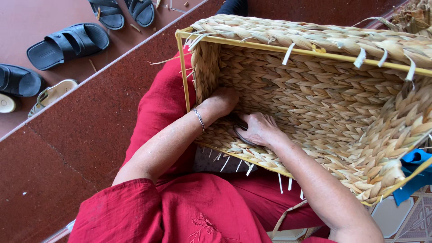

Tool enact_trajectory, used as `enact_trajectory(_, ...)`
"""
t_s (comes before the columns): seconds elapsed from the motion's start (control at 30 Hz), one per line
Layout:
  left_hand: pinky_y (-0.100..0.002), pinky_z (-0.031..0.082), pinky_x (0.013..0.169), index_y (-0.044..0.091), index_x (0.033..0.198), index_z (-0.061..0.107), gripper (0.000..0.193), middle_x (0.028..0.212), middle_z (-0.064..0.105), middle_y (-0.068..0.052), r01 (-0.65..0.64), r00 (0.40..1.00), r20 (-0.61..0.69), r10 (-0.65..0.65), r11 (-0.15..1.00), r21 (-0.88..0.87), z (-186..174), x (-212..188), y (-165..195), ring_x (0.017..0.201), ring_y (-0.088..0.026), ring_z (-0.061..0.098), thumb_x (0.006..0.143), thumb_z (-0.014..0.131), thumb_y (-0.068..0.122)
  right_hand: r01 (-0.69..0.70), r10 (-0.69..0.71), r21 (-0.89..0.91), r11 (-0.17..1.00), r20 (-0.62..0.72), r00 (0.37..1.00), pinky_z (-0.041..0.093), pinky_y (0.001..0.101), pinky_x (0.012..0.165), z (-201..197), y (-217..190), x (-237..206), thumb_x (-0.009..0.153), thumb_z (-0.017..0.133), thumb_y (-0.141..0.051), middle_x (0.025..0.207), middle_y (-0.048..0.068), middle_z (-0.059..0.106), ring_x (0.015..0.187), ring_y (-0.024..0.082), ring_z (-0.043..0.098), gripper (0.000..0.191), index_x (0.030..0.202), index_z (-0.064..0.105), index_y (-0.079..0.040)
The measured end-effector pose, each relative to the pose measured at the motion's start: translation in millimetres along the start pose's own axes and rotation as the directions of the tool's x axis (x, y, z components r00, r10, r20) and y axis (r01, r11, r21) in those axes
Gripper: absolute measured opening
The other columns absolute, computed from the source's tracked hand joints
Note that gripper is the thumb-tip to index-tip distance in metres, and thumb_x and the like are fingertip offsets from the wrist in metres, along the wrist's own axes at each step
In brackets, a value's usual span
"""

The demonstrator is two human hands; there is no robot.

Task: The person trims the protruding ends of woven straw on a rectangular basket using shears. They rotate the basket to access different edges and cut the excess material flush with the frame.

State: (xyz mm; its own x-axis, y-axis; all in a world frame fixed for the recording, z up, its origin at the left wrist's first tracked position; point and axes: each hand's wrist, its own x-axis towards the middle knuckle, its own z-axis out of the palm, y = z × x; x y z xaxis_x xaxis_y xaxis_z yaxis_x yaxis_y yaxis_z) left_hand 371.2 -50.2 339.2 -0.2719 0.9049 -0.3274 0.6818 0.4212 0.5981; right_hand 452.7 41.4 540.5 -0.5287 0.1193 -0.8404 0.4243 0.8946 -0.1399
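Large rectangular woven basket (pixel 324 90) lies tipped on the person's lap, open side toward the camera; plaited pale straw-coloured fibre over a thin yellow frame (pixel 184 76), loose strip ends sticking out along the rims. No labels or packages seen.

Both hands are inside the basket at its lower left corner. Left hand (pixel 222 101) presses against the inner side wall, fingers curled down into the weave; grip hidden, cannot tell if it holds anything. Thin bracelet (pixel 199 119) on that wrist. Right hand (pixel 257 129) lies flat-ish on the weave just beside the left, fingers bent around a small dark curved tool (pixel 240 132), mostly hidden.

Person wears a red garment (pixel 180 211). Dark red floor (pixel 67 148) to the left; black sandals (pixel 67 44) well apart on the lower step, a light one (pixel 51 94) near them. Blue cloth (pixel 414 175) at the right edge under the basket rim.
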Motion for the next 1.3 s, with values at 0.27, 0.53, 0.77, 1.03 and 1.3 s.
enact_trajectory(0.27,-0.046,0.058,0.084,0.004,0.104,0.075,0.022,0.106,0.074,-0.022,0.023,0.995,0.093,-0.022,1.000,-0.016,-18.3,-4.0,3.5,0.100,-0.038,0.072,0.089,0.059,0.007,-0.010,0.010,-0.025,1.000,0.006,1.000,0.052,0.0515,0.097,-8.4,-8.6,3.5,0.076,0.066,-0.072,0.111,0.023,0.072,0.106,0.042,0.067,0.070,0.124,0.071,-0.022)
enact_trajectory(0.53,-0.046,0.056,0.087,0.001,0.102,0.075,0.022,0.109,0.072,-0.023,0.006,0.994,0.109,0.001,0.998,-0.068,-29.8,-6.7,5.0,0.104,-0.039,0.070,0.085,0.062,0.005,0.073,-0.073,-0.017,0.997,0.023,0.997,0.052,0.0520,0.097,2.6,-3.7,17.8,0.084,0.063,-0.061,0.107,0.025,0.072,0.104,0.043,0.068,0.053,0.117,0.076,-0.021)
enact_trajectory(0.77,-0.045,0.055,0.092,0.001,0.103,0.075,0.022,0.112,0.072,-0.024,0.049,0.990,0.133,-0.042,0.998,-0.050,-32.5,-6.5,6.8,0.108,-0.039,0.069,0.088,0.059,0.005,0.135,-0.134,0.002,0.991,-0.044,0.990,0.053,0.0511,0.096,11.8,4.3,21.4,0.090,0.064,-0.052,0.093,0.025,0.075,0.097,0.041,0.071,0.045,0.103,0.079,-0.012)
enact_trajectory(1.03,-0.045,0.055,0.090,0.001,0.103,0.075,0.025,0.111,0.071,-0.023,0.059,0.984,0.173,-0.046,0.996,-0.071,-25.1,-2.0,4.7,0.107,-0.039,0.068,0.080,0.065,0.006,0.175,-0.176,-0.018,0.984,-0.118,0.977,0.054,0.0530,0.089,22.1,9.3,25.7,0.087,0.068,-0.045,0.093,0.025,0.072,0.092,0.043,0.070,0.040,0.104,0.077,-0.010)
enact_trajectory(1.3,-0.047,0.057,0.081,0.005,0.086,0.075,0.015,0.092,0.074,-0.023,-0.037,0.999,0.029,0.037,0.999,-0.004,-89.5,-22.0,30.7,0.089,-0.039,0.072,0.084,0.066,0.016,0.122,-0.124,-0.040,0.992,-0.036,0.992,0.049,0.0514,0.101,9.1,0.1,17.7,0.086,0.062,-0.053,0.108,0.020,0.073,0.107,0.040,0.066,0.047,0.117,0.075,-0.021)
